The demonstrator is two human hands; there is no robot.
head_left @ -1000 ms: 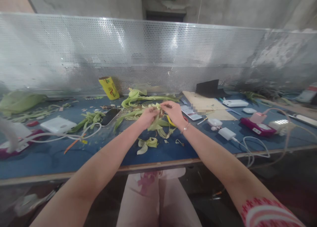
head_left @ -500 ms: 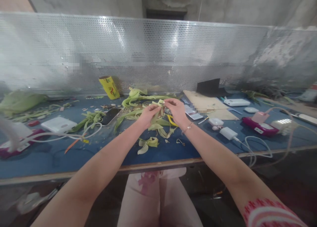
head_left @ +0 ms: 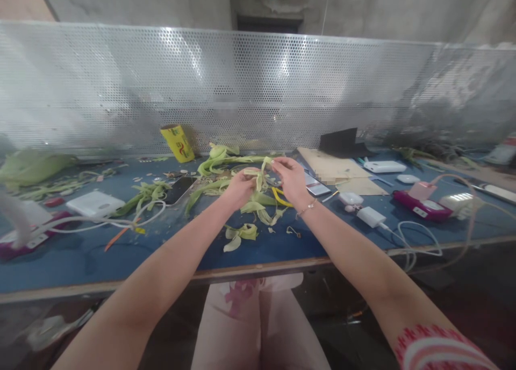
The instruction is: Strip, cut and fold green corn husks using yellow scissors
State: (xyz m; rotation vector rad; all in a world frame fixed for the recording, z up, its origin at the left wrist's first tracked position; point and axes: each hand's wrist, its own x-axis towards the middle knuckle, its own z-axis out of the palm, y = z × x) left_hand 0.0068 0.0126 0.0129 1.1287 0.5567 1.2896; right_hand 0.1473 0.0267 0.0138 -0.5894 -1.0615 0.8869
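Note:
Over the middle of the desk, my left hand (head_left: 241,188) pinches a pale green strip of leaf (head_left: 259,182) that looks like corn husk. My right hand (head_left: 291,177), just to the right, has its thumb and fingers closed on the upper end of the same husk strip. Between the hands the strip bends and crosses over itself; whether it is knotted I cannot tell. Beneath them lie loose husk pieces (head_left: 262,213), with a smaller curled piece (head_left: 244,232) nearer the front edge. Longer green leaves (head_left: 217,160) spread behind my left hand.
A yellow tube (head_left: 178,143) stands against the perforated metal screen (head_left: 262,90). Left are a dark phone (head_left: 181,190), a white box (head_left: 95,203) and cables. On the right lie brown card (head_left: 334,165), a white charger (head_left: 371,217) and a purple power strip (head_left: 423,206).
My hands have moved slightly apart, the right one a little to the right. More of the husk strip shows between them, with its upper end raised.

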